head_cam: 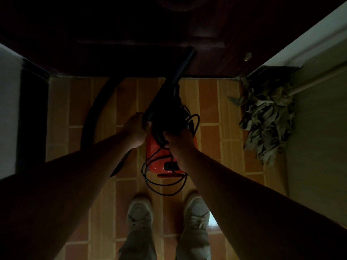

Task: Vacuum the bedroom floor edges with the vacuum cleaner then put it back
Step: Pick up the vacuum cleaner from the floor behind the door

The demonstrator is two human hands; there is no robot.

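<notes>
- My left hand grips the black wand; my right hand clutches the vacuum cleaner top, its cord dangling loose.
- It is over the tiled floor, before a dark door.
- I judge no vacuuming underway; whether the edges are done, I cannot tell.

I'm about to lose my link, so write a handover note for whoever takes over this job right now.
Left hand: fingers grip the wand near its base.
Right hand: grips the dark top of the red vacuum cleaner.
The hose arcs to the left and the cord hangs in loose loops. A mop leans in the right corner.
Done: cannot tell whether the edges are vacuumed.
Left: confirm that, then put the vacuum back.
</notes>
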